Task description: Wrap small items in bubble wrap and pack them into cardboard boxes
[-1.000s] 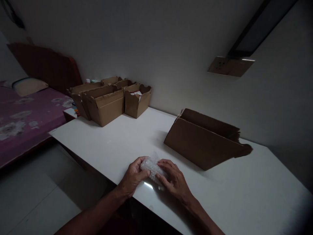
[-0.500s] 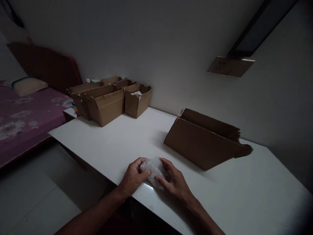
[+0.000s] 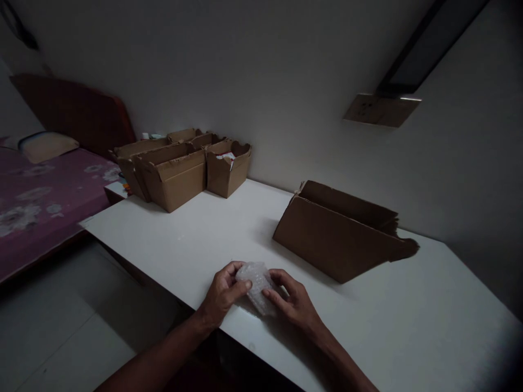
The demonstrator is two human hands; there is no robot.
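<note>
A small bundle of clear bubble wrap (image 3: 256, 283) lies at the near edge of the white table (image 3: 196, 234). My left hand (image 3: 223, 296) curls round its left end, thumb on top. My right hand (image 3: 295, 302) grips its right end with bent fingers. Both hands rest on the tabletop. Whatever the wrap encloses is hidden.
A flattened brown cardboard stack (image 3: 341, 234) leans near the wall behind my hands. Several open cardboard boxes (image 3: 175, 169) stand at the table's far left corner. A bed with a purple cover (image 3: 36, 201) is to the left. A wall socket plate (image 3: 379, 110) sits above right.
The bubble wrap bundle has been turned and pressed tighter between my hands. My right fingers have shifted slightly along it. Both hands stay at the same spot.
</note>
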